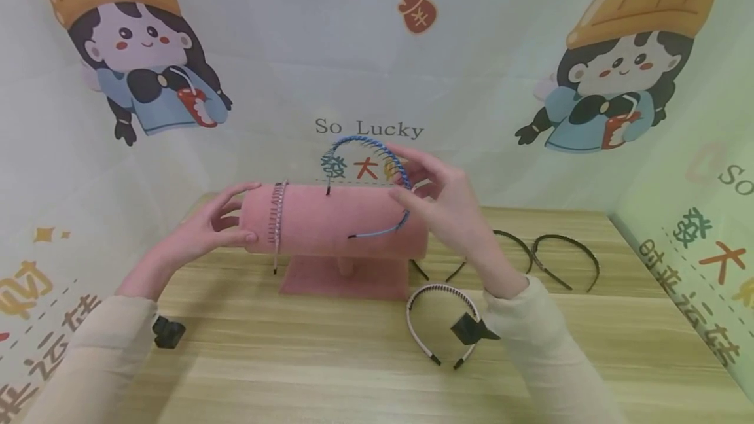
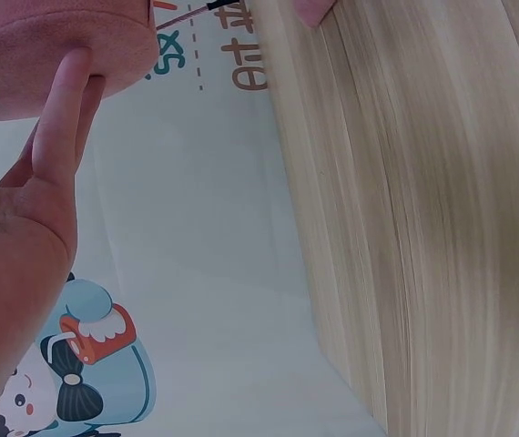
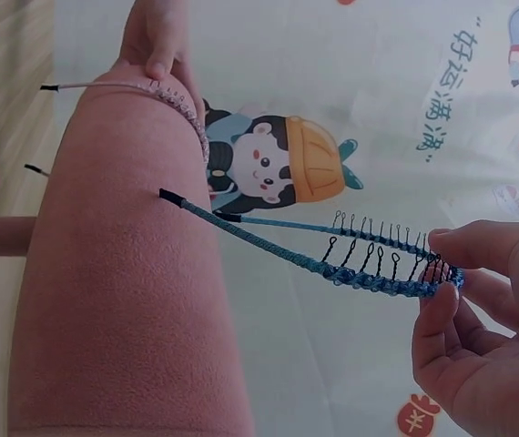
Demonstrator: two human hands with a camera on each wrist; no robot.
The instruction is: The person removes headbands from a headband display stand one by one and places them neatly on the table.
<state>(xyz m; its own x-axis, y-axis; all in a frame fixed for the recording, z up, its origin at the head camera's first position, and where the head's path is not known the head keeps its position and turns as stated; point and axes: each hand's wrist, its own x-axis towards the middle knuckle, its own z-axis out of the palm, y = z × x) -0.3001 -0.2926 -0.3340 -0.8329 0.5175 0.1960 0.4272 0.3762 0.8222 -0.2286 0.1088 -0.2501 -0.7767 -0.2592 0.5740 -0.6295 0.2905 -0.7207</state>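
A pink padded roll (image 1: 336, 221) lies crosswise on its pink display stand base (image 1: 347, 280). My left hand (image 1: 191, 234) holds the roll's left end, thumb in front; in the left wrist view its fingers (image 2: 59, 118) touch the end. My right hand (image 1: 450, 205) pinches a blue headband (image 3: 378, 284) at its curve, between thumb and fingers. Both black-tipped ends of this band point toward the roll, and small comb teeth line its inside. Whether a tip touches the roll I cannot tell. Around the roll's left part sits a pale beaded headband (image 1: 278, 211).
On the wooden table (image 1: 294, 358), a white-pink headband (image 1: 417, 335) lies in front of the stand at right. Two dark headbands (image 1: 589, 259) lie farther right, one partly behind my right arm. Another band's ends show beside the stand base. A printed cloth (image 1: 377, 84) hangs behind.
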